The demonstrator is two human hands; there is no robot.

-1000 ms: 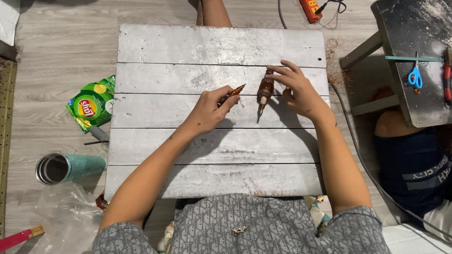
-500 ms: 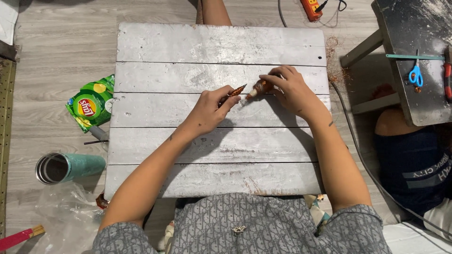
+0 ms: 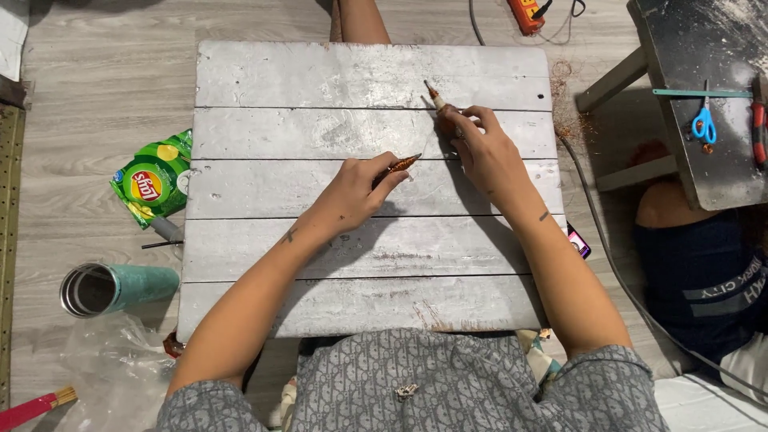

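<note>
1. Far left, on the wooden floor: a teal metal tumbler (image 3: pixel 118 289) lying on its side, open mouth toward the left; crumpled clear plastic (image 3: pixel 104 368) just below it; a red-handled brush (image 3: pixel 32 408) at the bottom corner.
2. Slightly higher, a green snack bag (image 3: pixel 152 180) lying flat, touching the left edge of the whitewashed plank surface (image 3: pixel 320 72).
3. Near the middle of the surface: left hand (image 3: pixel 352 194), fingers (image 3: pixel 382 182) closed narrowly, pinching a thin reddish-brown cone (image 3: pixel 402 164) with its dark tip pointing up and to the right, hovering just over the planks.
4. Just right of that and a little higher: right hand (image 3: pixel 484 152), fingers (image 3: pixel 458 122) curled tight around a second small brown cone (image 3: pixel 438 102), its pale pointed end sticking up and leftward beyond the fingertips; the two hands near but apart.
5. Right edge of the surface: a grey cable (image 3: pixel 616 272) running down the floor, a phone corner (image 3: pixel 578 241) peeking from under the forearm.
6. Far right: a dark stool-like top (image 3: pixel 680 48) carrying blue-handled scissors (image 3: pixel 704 122); below it, another person in a dark shirt (image 3: pixel 704 280), seated.
7. Top edge: an orange power strip (image 3: pixel 530 14).
</note>
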